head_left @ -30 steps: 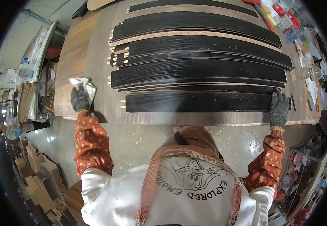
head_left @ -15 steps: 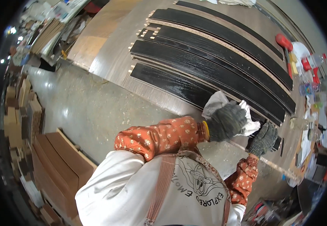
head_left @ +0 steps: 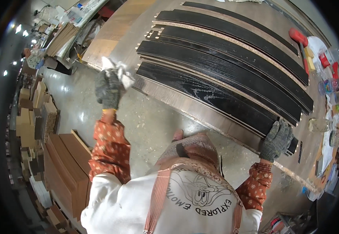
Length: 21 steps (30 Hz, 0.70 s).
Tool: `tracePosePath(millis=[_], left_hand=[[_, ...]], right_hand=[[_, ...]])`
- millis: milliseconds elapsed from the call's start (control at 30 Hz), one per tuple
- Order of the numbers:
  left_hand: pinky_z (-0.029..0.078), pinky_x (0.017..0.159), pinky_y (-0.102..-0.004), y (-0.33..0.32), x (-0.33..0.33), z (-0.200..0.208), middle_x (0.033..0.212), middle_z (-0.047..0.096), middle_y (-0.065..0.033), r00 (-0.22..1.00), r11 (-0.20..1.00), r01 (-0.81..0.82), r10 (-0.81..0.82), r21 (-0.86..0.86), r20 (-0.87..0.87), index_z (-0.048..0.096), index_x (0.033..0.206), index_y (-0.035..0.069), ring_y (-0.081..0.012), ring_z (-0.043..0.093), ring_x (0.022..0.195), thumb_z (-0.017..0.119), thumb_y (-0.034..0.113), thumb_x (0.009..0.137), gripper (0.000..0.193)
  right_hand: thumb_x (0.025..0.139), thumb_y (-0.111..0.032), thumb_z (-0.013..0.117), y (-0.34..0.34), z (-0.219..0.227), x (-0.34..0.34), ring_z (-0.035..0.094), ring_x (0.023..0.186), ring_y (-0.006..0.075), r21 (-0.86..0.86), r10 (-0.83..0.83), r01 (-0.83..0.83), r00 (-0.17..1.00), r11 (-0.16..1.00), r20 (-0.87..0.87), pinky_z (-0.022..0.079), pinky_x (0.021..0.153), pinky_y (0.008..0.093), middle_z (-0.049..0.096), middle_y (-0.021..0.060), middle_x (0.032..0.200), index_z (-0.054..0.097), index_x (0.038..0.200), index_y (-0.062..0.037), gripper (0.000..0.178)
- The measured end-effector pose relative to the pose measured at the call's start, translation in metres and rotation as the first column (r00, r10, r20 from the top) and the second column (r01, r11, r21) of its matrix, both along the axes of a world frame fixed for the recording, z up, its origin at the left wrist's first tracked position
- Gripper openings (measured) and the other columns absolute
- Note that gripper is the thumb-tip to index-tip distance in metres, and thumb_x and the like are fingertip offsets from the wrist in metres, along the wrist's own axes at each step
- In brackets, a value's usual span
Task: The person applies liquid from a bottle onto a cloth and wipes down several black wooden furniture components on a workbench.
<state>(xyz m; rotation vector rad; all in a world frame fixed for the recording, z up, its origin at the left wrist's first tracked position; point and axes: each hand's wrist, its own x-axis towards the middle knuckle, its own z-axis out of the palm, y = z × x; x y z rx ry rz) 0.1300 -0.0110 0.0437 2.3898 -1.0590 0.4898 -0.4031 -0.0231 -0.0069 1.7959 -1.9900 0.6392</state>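
My left hand [head_left: 109,89], in a grey knit glove, is closed on a crumpled white cloth [head_left: 125,76]. It is held out past the left end of the nearest black board [head_left: 200,95], above the floor. At that board's right end my right hand [head_left: 277,140], gloved alike, has its fingers over the top face, holding it by the near edge; its thumb is hard to see. The board has a dark wood grain with pale, glossy streaks. Several more black boards [head_left: 220,64] lie behind it in rows, with small wooden dowels [head_left: 156,34] at their left ends.
The boards rest on a wood-grain worktable [head_left: 165,97]. A red-handled tool [head_left: 298,37], a yellow sponge [head_left: 311,64], bottles and a glass jar [head_left: 318,125] stand at the right. Brown panels [head_left: 66,167] are stacked on the left floor. Another person [head_left: 36,58] is far left.
My left hand has swept left with the white cloth, from the board's right end to beyond its left end. My right hand stays at the right end of the board.
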Motion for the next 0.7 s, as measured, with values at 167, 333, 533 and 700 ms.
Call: tracePosePath(millis=[167, 333, 533, 700], left_hand=[[0.052, 0.076, -0.0351, -0.014, -0.159, 0.008, 0.099, 0.058, -0.0141, 0.428, 0.642, 0.329, -0.755, -0.693, -0.496, 0.056, 0.111, 0.006, -0.0201, 0.058, 0.081, 0.056, 0.026, 0.091, 0.029], [0.048, 0.09, -0.0373, 0.002, -0.196, -0.037, 0.125, 0.055, -0.0139, 0.346, 0.332, 0.929, -0.936, 0.164, -0.069, 0.048, 0.127, 0.001, -0.0256, 0.055, 0.115, 0.057, 0.018, 0.091, 0.041], [0.051, 0.071, -0.0359, -0.058, -0.148, -0.006, 0.096, 0.065, -0.0129, 0.026, 0.242, 0.879, -0.885, -0.412, -0.465, 0.061, 0.109, 0.002, -0.0248, 0.063, 0.081, 0.066, 0.023, 0.084, 0.033], [0.03, 0.101, -0.0505, -0.065, -0.15, -0.042, 0.132, 0.047, -0.0189, 0.132, 0.138, 0.963, -0.99, 0.23, 0.043, 0.048, 0.131, 0.007, -0.0382, 0.042, 0.122, 0.061, 0.061, 0.077, 0.078]], right_hand=[[0.089, -0.024, 0.06, 0.018, 0.041, 0.049, 0.04, 0.129, 0.0306, -0.092, 0.279, -0.293, 0.699, 0.952, 0.659, 0.029, 0.109, 0.0403, 0.041, 0.0171, 0.141, 0.042, 0.136, -0.0012, 0.055], [0.084, -0.008, 0.06, 0.019, 0.059, 0.17, 0.042, 0.128, 0.028, -0.188, 0.458, -0.662, 0.26, 0.726, 0.85, 0.04, 0.103, 0.0386, 0.037, 0.0169, 0.143, 0.036, 0.14, -0.0059, 0.061], [0.081, -0.012, 0.067, -0.01, 0.066, 0.168, 0.056, 0.114, 0.0303, -0.275, 0.503, -0.423, 0.673, 0.863, 0.543, 0.044, 0.099, 0.0402, 0.057, 0.0135, 0.123, 0.064, 0.112, -0.0118, 0.031], [0.087, -0.01, 0.052, -0.02, 0.03, 0.18, 0.053, 0.114, 0.0285, 0.133, 0.378, -0.442, 0.861, 0.887, 0.341, 0.043, 0.098, 0.0418, 0.056, 0.0107, 0.122, 0.068, 0.101, -0.0175, 0.022]])
